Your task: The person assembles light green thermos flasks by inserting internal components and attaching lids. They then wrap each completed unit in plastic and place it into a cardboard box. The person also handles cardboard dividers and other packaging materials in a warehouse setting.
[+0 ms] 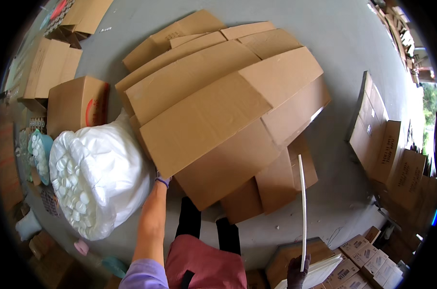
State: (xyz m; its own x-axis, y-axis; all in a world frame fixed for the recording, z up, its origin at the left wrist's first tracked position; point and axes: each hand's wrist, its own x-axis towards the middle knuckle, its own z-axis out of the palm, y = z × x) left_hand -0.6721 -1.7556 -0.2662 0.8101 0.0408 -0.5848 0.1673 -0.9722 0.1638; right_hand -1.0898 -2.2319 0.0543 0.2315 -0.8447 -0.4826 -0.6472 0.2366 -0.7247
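Observation:
A large pile of flattened cardboard boxes spreads in front of me. My left forearm reaches up to the pile's near left corner, with a purple band at the wrist. The left hand is almost wholly hidden there, between the cardboard and a white plastic bag, so its grip does not show. Low on the right, my right hand in a dark glove is closed around the lower end of a long, thin white strip, which stands nearly upright. White sheets lie beside this hand.
The open bag bulges with white round caps. Behind it stand a brown box and a teal basin. Flattened cartons lean at the right. Stacked printed boxes stand at lower right, on the grey floor.

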